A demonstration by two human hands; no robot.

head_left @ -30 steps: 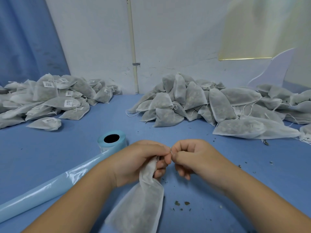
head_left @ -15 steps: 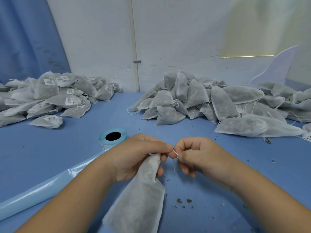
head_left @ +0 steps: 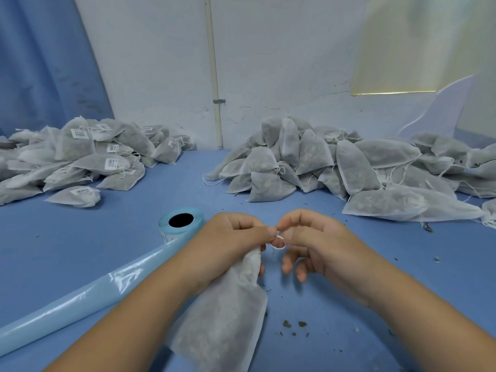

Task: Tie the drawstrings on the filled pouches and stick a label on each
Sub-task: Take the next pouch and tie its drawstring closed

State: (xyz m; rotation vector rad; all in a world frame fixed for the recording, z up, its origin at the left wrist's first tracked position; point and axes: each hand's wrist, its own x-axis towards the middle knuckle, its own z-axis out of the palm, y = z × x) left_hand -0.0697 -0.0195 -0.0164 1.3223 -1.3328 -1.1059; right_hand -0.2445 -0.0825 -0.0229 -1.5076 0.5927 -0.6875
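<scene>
Pouch (head_left: pixel 222 312), filled, thin white mesh: just right of label roll (head_left: pixel 180 220) and nearer the viewer, body slumped onto table (head_left: pixel 80 245). Left hand (head_left: pixel 230 242): fingers wrapped round the bunched neck. Right hand (head_left: pixel 316 245): thumb and forefinger pinching a small loop of drawstring (head_left: pixel 279 242), remaining fingers loosely curled, empty. Handling, by judgement: light, soft, shape-shifting, loose fill apt to shed crumbs; string thin, likely slippery, best taken by fingertips close to the gathered neck. Unlabelled pile (head_left: pixel 335 162): beyond and right of label roll. Labelled pile (head_left: pixel 88 154): beyond and left of label roll.
</scene>
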